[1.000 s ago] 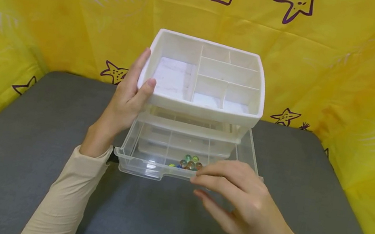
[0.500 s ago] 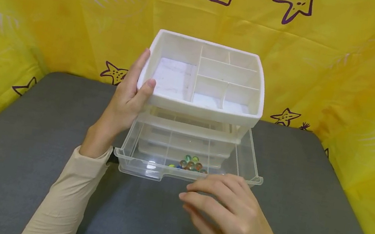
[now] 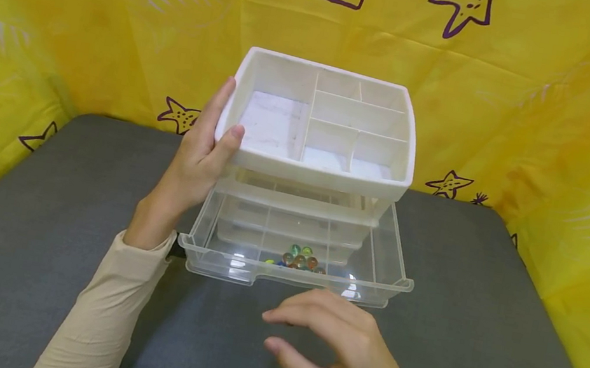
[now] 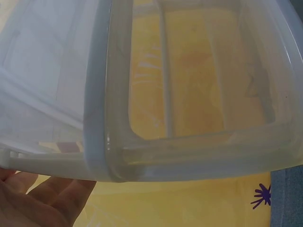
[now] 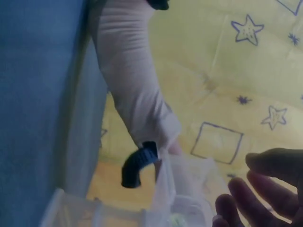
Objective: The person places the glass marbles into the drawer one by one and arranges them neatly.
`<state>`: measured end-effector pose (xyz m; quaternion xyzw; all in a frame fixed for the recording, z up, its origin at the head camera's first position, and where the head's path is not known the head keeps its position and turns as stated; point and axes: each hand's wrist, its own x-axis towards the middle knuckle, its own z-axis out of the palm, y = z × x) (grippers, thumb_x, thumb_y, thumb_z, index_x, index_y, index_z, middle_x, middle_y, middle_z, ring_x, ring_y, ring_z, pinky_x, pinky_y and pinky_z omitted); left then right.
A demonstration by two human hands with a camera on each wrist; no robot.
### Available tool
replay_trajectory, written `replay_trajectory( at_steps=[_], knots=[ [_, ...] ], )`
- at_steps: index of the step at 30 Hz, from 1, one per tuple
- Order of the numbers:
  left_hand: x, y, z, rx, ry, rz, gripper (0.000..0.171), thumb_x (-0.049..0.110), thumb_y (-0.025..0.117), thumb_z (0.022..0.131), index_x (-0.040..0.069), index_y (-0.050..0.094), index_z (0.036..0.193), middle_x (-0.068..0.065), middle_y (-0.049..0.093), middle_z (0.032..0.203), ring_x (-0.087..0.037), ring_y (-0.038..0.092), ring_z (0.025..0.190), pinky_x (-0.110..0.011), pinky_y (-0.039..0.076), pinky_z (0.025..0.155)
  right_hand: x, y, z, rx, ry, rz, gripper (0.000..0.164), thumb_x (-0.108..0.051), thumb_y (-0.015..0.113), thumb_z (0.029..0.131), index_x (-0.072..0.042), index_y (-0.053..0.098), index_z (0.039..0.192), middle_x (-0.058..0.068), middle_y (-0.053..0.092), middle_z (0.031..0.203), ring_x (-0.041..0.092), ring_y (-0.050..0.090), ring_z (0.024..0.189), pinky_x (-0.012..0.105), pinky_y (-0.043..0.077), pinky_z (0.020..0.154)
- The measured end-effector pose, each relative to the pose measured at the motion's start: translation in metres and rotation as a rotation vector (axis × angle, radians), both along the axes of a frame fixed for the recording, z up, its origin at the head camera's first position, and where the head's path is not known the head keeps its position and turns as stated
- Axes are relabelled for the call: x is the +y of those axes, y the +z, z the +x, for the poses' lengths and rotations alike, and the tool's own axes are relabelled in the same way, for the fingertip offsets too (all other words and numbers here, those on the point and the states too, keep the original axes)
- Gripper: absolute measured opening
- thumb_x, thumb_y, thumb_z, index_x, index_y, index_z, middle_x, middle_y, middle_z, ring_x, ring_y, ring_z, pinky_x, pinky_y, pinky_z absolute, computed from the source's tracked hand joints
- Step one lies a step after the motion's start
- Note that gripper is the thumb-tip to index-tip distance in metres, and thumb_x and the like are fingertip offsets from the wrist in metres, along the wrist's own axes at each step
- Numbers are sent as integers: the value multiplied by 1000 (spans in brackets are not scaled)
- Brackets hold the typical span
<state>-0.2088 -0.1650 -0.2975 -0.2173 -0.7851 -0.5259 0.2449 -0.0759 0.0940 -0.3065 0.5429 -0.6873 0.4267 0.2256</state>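
Observation:
A white plastic drawer organizer (image 3: 319,177) with a divided top tray stands mid-table in the head view. My left hand (image 3: 196,159) grips its left side, thumb on the front corner and fingers along the side wall. A clear drawer (image 3: 218,266) is pulled out toward me below the tray. Several glass marbles (image 3: 301,261), green, amber and blue, lie near its front wall. My right hand (image 3: 346,353) is in front of the drawer, thumb and fingers spread apart and holding nothing. The left wrist view shows left-hand fingers (image 4: 66,201) under the organizer's side.
A dark grey cloth covers the table (image 3: 478,342). Yellow fabric (image 3: 137,43) with starfish and fish drawings surrounds it at the back and sides. In the right wrist view, a black strap (image 5: 138,164) hangs by the left sleeve (image 5: 132,75).
My right hand has drawn back from the drawer front toward me and slightly left, its thumb and fingers parting. The left hand, organizer and drawer stay put; more of the drawer front shows.

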Motion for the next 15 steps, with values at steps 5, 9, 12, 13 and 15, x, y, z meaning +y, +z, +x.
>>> replay_trajectory(
  at_steps=[5, 9, 12, 13, 15],
  knots=[
    [0, 1, 1, -7, 7, 2, 62, 17, 47, 102, 10, 22, 159, -5, 24, 165, -20, 30, 145, -42, 23, 120, -4, -9, -1, -83, -16, -25, 15, -10, 67, 93, -3, 68, 107, 6, 70, 94, 10, 63, 84, 16, 52, 77],
    [0, 1, 2, -10, 11, 3, 62, 16, 47, 102, 10, 22, 159, -5, 24, 164, -21, 31, 144, -43, 24, 119, -10, -22, -1, -183, 33, -95, 17, -4, 70, 90, 0, 67, 106, 9, 70, 91, 9, 62, 77, 16, 52, 71],
    [0, 1, 1, -11, 8, 1, 62, 17, 47, 102, 10, 22, 159, -5, 24, 164, -21, 31, 144, -44, 24, 119, -16, -30, 5, -360, 77, -119, 22, 3, 72, 85, 0, 66, 107, 12, 70, 92, 10, 63, 74, 19, 54, 67],
    [0, 1, 1, -13, 5, 3, 63, 18, 47, 102, 11, 21, 159, -5, 24, 164, -22, 31, 144, -44, 24, 119, -18, -32, 7, -442, 82, -123, 24, 5, 71, 85, 0, 66, 108, 13, 70, 92, 11, 64, 74, 20, 54, 66],
    [0, 1, 1, -15, 1, 2, 63, 18, 46, 102, 11, 21, 159, -5, 24, 164, -22, 31, 144, -45, 24, 119, -21, -35, 13, -635, 71, -128, 26, 6, 70, 85, -2, 67, 109, 16, 71, 93, 10, 65, 76, 24, 55, 67]
  ],
)
